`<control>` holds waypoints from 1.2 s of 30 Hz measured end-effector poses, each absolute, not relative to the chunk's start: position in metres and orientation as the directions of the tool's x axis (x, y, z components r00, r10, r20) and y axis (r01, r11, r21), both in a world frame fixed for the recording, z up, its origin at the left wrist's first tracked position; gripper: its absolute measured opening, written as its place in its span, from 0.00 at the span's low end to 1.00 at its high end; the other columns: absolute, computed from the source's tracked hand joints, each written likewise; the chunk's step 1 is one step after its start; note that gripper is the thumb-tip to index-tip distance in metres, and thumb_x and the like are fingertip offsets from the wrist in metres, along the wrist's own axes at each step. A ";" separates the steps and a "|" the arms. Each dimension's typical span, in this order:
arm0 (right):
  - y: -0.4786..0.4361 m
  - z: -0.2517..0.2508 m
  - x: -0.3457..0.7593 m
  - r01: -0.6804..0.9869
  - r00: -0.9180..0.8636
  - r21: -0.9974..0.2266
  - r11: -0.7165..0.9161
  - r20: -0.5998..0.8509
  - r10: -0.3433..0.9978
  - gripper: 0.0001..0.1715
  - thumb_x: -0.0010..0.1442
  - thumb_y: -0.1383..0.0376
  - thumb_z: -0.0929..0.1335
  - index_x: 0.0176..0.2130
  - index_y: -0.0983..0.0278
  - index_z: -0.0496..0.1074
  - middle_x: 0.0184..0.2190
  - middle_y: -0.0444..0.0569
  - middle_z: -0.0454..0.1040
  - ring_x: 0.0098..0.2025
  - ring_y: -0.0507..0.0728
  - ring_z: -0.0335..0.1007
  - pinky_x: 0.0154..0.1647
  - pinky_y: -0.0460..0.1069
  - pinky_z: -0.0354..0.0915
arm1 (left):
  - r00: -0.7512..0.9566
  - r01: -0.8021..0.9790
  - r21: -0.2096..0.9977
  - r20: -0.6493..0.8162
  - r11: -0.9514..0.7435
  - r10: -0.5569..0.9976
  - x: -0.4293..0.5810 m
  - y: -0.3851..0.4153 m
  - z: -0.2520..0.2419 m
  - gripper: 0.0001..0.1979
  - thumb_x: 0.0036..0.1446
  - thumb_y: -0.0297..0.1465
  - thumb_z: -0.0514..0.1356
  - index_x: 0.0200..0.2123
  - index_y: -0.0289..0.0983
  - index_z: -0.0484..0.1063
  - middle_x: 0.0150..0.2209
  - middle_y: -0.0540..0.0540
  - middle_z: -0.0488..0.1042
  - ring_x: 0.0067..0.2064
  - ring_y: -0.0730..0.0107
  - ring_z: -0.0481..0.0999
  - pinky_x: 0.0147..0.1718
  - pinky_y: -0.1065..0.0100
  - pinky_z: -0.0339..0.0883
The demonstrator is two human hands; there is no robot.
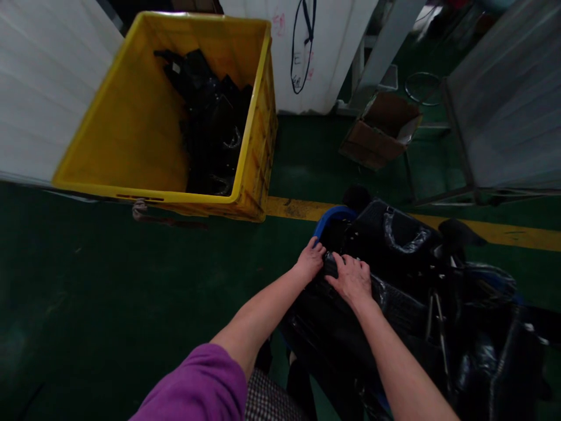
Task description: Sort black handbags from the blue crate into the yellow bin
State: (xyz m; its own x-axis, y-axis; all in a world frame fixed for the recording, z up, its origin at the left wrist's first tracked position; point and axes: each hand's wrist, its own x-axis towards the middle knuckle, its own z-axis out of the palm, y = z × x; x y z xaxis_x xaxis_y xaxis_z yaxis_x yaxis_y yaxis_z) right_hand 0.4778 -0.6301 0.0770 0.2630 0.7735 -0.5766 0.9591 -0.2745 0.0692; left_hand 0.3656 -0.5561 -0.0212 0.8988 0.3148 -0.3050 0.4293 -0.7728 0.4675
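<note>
Head view: left hand [310, 261] and right hand [353, 279] fingers grip a glossy black plastic-wrapped bundle [394, 275].

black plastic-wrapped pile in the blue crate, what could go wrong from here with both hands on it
The heaped black plastic-wrapped items rise above the blue plastic crate's rim, so tugging with the left hand and right hand might spill some onto the green floor. Thin metal rods beside the right hand could snag.

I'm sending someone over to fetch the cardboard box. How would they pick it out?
Start at the big yellow crate on the green floor. Look right, past the white panel: the cardboard box lies tipped, flaps open. It is the only brown container there.
</note>
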 end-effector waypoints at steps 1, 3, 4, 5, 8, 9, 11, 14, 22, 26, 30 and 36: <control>-0.629 0.078 0.478 0.959 0.262 0.066 -0.276 -0.582 0.770 0.37 0.60 0.56 0.71 0.64 0.61 0.61 0.59 0.55 0.69 0.58 0.66 0.63 0.58 0.59 0.50 | 0.887 0.452 0.466 -0.321 -0.761 0.331 0.370 -0.559 -0.022 0.13 0.58 0.24 0.58 0.41 0.39 0.82 0.50 0.40 0.76 0.62 0.53 0.63 0.71 0.46 0.37; -0.628 0.080 0.478 0.959 0.259 0.065 -0.276 -0.595 0.761 0.35 0.61 0.58 0.70 0.64 0.61 0.62 0.58 0.54 0.69 0.57 0.65 0.64 0.56 0.58 0.52 | 0.860 0.504 0.471 -0.351 -0.724 0.371 0.380 -0.567 -0.025 0.18 0.53 0.21 0.59 0.44 0.41 0.81 0.51 0.39 0.76 0.64 0.49 0.61 0.70 0.43 0.40; -0.627 0.081 0.478 0.959 0.259 0.067 -0.275 -0.601 0.756 0.34 0.61 0.59 0.70 0.63 0.61 0.62 0.58 0.54 0.70 0.57 0.65 0.65 0.55 0.57 0.53 | 0.847 0.528 0.480 -0.361 -0.700 0.391 0.384 -0.571 -0.027 0.22 0.50 0.19 0.59 0.46 0.43 0.81 0.51 0.40 0.76 0.64 0.48 0.60 0.70 0.43 0.42; -0.626 0.082 0.478 0.958 0.262 0.072 -0.276 -0.608 0.750 0.33 0.61 0.61 0.70 0.63 0.61 0.63 0.56 0.54 0.71 0.56 0.65 0.66 0.53 0.57 0.54 | 0.835 0.548 0.494 -0.367 -0.675 0.409 0.388 -0.576 -0.029 0.26 0.48 0.18 0.58 0.49 0.45 0.80 0.50 0.40 0.77 0.65 0.47 0.60 0.69 0.42 0.45; -0.624 0.084 0.480 0.954 0.282 0.099 -0.283 -0.617 0.735 0.27 0.62 0.67 0.67 0.61 0.60 0.65 0.52 0.53 0.74 0.53 0.65 0.68 0.48 0.56 0.56 | 0.813 0.582 0.550 -0.374 -0.600 0.446 0.394 -0.585 -0.039 0.33 0.48 0.18 0.55 0.54 0.52 0.76 0.48 0.42 0.78 0.63 0.46 0.63 0.63 0.41 0.55; -0.623 0.084 0.480 0.953 0.287 0.106 -0.284 -0.617 0.732 0.27 0.63 0.69 0.65 0.60 0.60 0.65 0.51 0.53 0.74 0.53 0.65 0.68 0.47 0.56 0.56 | 0.810 0.585 0.567 -0.378 -0.580 0.449 0.395 -0.587 -0.043 0.33 0.48 0.18 0.54 0.54 0.51 0.76 0.47 0.41 0.78 0.62 0.45 0.64 0.62 0.41 0.58; -0.623 0.084 0.481 0.952 0.292 0.113 -0.285 -0.619 0.729 0.26 0.64 0.71 0.63 0.60 0.59 0.65 0.50 0.53 0.74 0.53 0.64 0.68 0.46 0.56 0.56 | 0.809 0.586 0.590 -0.389 -0.555 0.441 0.393 -0.591 -0.050 0.31 0.48 0.19 0.55 0.54 0.47 0.77 0.46 0.37 0.78 0.59 0.42 0.68 0.59 0.42 0.61; -0.623 0.083 0.482 0.954 0.282 0.101 -0.284 -0.628 0.725 0.26 0.64 0.71 0.63 0.60 0.58 0.65 0.51 0.51 0.74 0.54 0.64 0.68 0.48 0.56 0.57 | 0.810 0.587 0.581 -0.412 -0.564 0.418 0.392 -0.595 -0.056 0.28 0.47 0.19 0.56 0.51 0.42 0.79 0.45 0.35 0.79 0.57 0.39 0.70 0.58 0.40 0.62; -0.629 0.078 0.484 0.958 0.242 0.037 -0.283 -0.631 0.737 0.24 0.66 0.71 0.62 0.60 0.63 0.67 0.49 0.53 0.75 0.50 0.66 0.72 0.49 0.59 0.60 | 0.840 0.533 0.515 -0.418 -0.671 0.345 0.381 -0.589 -0.049 0.12 0.46 0.20 0.62 0.29 0.42 0.81 0.31 0.43 0.81 0.54 0.47 0.74 0.67 0.47 0.53; -0.630 0.080 0.489 0.959 0.224 0.000 -0.284 -0.611 0.759 0.23 0.67 0.68 0.63 0.60 0.64 0.66 0.50 0.53 0.75 0.53 0.63 0.71 0.52 0.57 0.61 | 0.875 0.481 0.561 -0.351 -0.674 0.333 0.364 -0.571 -0.040 0.10 0.60 0.24 0.57 0.31 0.38 0.79 0.23 0.46 0.78 0.42 0.59 0.78 0.68 0.61 0.52; -0.627 0.085 0.494 0.938 0.225 -0.071 -0.340 -0.622 0.750 0.23 0.67 0.69 0.63 0.60 0.63 0.66 0.53 0.51 0.74 0.55 0.62 0.70 0.55 0.57 0.61 | 0.872 0.488 0.630 -0.321 -0.604 0.370 0.353 -0.557 -0.029 0.08 0.58 0.25 0.59 0.40 0.36 0.77 0.24 0.48 0.77 0.40 0.62 0.77 0.67 0.62 0.54; -0.616 0.099 0.489 0.845 0.273 -0.187 -0.501 -0.654 0.705 0.28 0.66 0.73 0.62 0.63 0.65 0.62 0.60 0.51 0.70 0.60 0.60 0.67 0.61 0.54 0.60 | 0.705 0.646 0.726 -0.448 -0.235 0.550 0.313 -0.555 -0.005 0.12 0.61 0.25 0.57 0.49 0.34 0.67 0.40 0.44 0.80 0.41 0.69 0.80 0.41 0.70 0.72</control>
State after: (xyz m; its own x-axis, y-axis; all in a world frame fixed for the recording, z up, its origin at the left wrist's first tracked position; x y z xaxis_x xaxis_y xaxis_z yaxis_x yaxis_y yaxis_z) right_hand 0.4893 -0.6165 0.0995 0.2729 0.7051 -0.6544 0.8453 -0.5006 -0.1868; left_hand 0.3131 -0.5553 -0.0049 0.7048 0.5496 -0.4485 0.6458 -0.2354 0.7264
